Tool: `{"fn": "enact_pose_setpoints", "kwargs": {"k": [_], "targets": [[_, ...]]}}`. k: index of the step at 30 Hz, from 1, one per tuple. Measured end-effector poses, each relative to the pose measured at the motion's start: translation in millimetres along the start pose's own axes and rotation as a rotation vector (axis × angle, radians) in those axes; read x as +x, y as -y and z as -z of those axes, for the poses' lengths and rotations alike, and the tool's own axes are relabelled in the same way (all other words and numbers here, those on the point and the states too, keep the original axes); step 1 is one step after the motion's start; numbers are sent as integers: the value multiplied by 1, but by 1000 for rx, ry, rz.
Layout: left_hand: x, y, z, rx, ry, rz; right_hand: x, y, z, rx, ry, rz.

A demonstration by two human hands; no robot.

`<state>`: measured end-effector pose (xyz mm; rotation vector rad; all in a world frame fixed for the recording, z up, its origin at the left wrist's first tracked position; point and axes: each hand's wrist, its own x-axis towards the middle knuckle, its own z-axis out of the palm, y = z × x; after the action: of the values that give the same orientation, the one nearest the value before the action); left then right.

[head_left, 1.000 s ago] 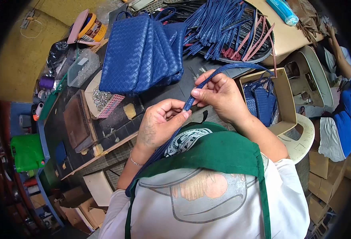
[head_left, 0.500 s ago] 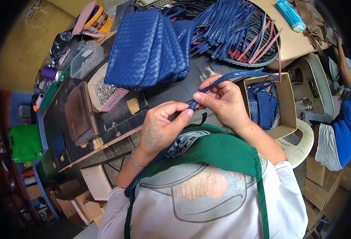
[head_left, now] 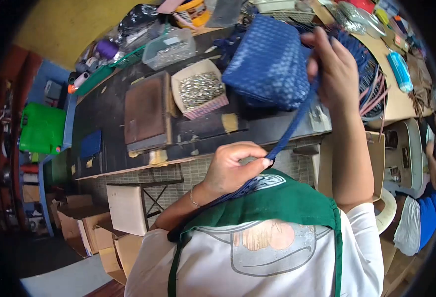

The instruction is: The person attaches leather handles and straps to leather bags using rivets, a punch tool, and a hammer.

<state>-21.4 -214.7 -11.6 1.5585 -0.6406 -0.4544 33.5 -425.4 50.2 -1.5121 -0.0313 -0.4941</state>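
Observation:
My left hand (head_left: 239,167) pinches a narrow blue strap (head_left: 293,127) between thumb and fingers, just in front of the green apron. From there the strap runs up and right, stretched nearly straight, to my right hand (head_left: 334,69). That raised hand is smeared by motion; the strap meets its palm side and appears gripped there. Close beside it, a stack of blue woven bags (head_left: 270,62) lies on the dark worktable (head_left: 104,101). More of the strap trails below my left hand, along the apron.
On the table are a tray of small metal pieces (head_left: 200,90), a brown block (head_left: 147,108) and a clear plastic box (head_left: 169,49). Strips fill a round tray (head_left: 376,111) at right. A stool (head_left: 126,208) stands below, and a person in blue (head_left: 428,213) is at far right.
My right hand has moved up and away from my left, drawing the strap out between them. The view has turned, so the table sits further right. The left hand keeps its pinch.

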Motion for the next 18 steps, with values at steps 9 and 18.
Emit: {"fn": "enact_pose_setpoints", "kwargs": {"k": [9,18], "targets": [[-89,14,114,-650,-594,31,66,-80,-223,-812,782,-183],[-102,26,165,-461,-572,142,28,-181,-193,-1315,824,-87]]}}
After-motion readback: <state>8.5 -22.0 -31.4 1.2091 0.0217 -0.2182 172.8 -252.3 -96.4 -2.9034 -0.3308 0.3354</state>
